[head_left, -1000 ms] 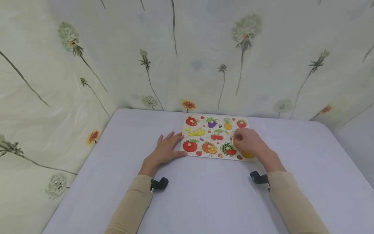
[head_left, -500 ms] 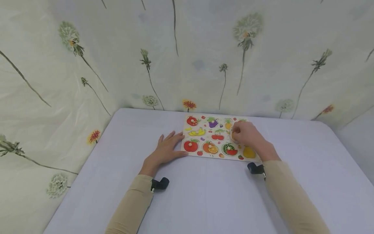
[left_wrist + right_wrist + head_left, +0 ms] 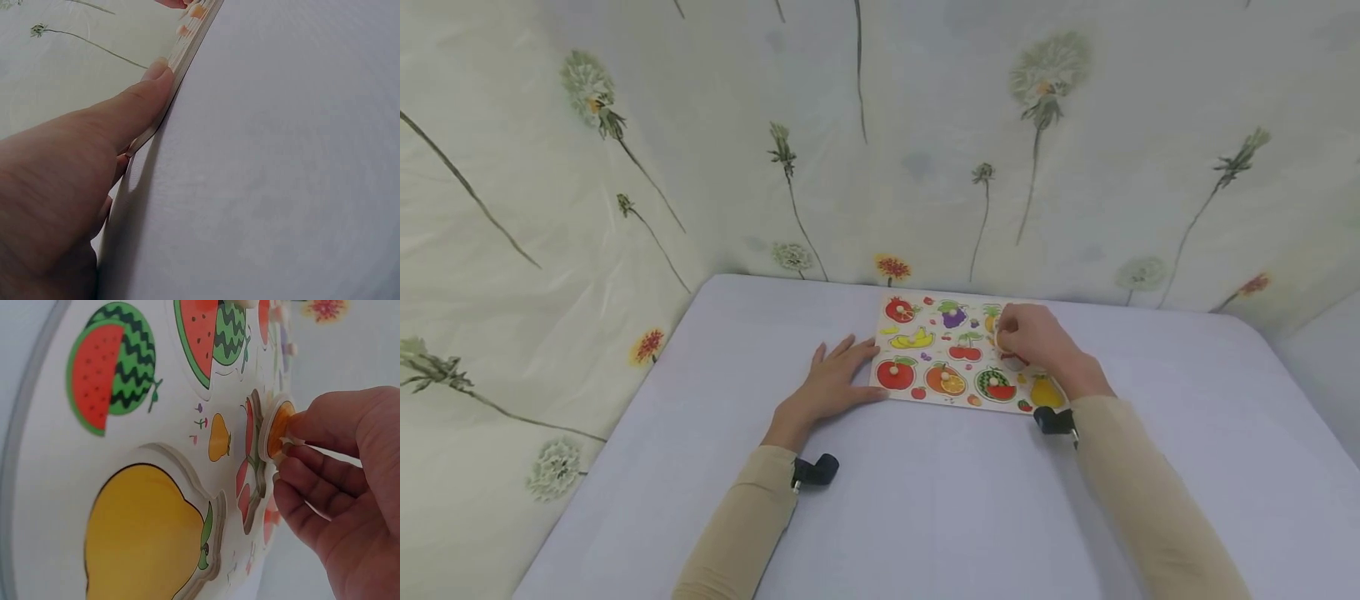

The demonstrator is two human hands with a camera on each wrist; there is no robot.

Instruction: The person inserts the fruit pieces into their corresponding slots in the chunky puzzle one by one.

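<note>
A fruit knob-puzzle board point(image 3: 920, 373) lies near the far edge of the table. My left hand point(image 3: 833, 383) rests at its left side with spread fingers, the thumb point(image 3: 134, 103) on the board's near corner. Over the right part of the board, my right hand point(image 3: 1037, 337) pinches a small puzzle piece point(image 3: 279, 430) with an orange-yellow face. The held piece stands tilted just above a recess with red and green print point(image 3: 249, 462). A yellow pear recess point(image 3: 144, 525) has no piece in it. The watermelon piece point(image 3: 994, 385) sits in the bottom row.
Apple point(image 3: 895, 374), orange point(image 3: 945, 379), pomegranate point(image 3: 900, 310) and grape point(image 3: 952, 315) pieces show knobs on the board. A white-covered table point(image 3: 925, 500) spreads in front. Behind rises a flower-patterned curtain point(image 3: 917, 208).
My right hand has moved left and away from me with the piece, leaving the pear recess uncovered. My left hand stays at the board's left side. The head view has shifted slightly.
</note>
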